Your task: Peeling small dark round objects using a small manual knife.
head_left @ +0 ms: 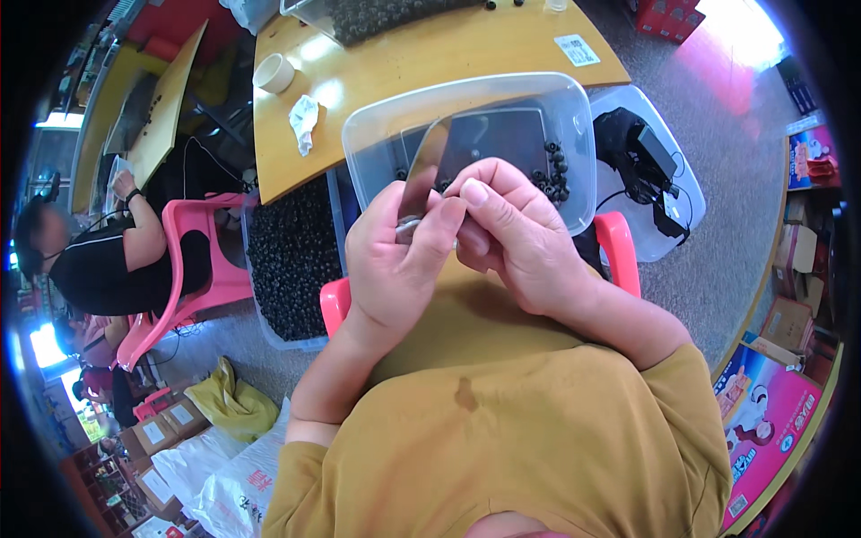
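Closest to me, my left hand (395,260) is wrapped around the handle of a knife (421,175), thumb and forefinger pinched shut near the base of the flat metal blade, which stands upright and tilts slightly away. My right hand (516,238) is curled closed against the left, fingertips bunched where the blade meets the handle. Whatever small piece it pinches there is hidden behind the fingers, so I cannot tell what it is. Both hands hover over my lap, just in front of a clear plastic tub (574,134).

I judge the knife stiff, light and smooth along the blade, so a grip belongs low on the handle, clear of the edge. The edge itself is the thing to mind, with the right fingertips so close to it.

The tub looks thin-walled and flexible. A few small dark round seeds (556,175) lie in its right part, and they would likely roll if it tipped. It rests between pink chair arms (619,247), which narrow the sideways room.

To the left, lower down, a bin of dark seeds (291,260) sits under the edge of the wooden table (413,63). On the table lie a crumpled tissue (303,119) and a white cup (273,72). Farther left another person (126,247) sits in a pink chair. To the right there is a white bin holding black gear and cables (641,157), with open floor beyond it.
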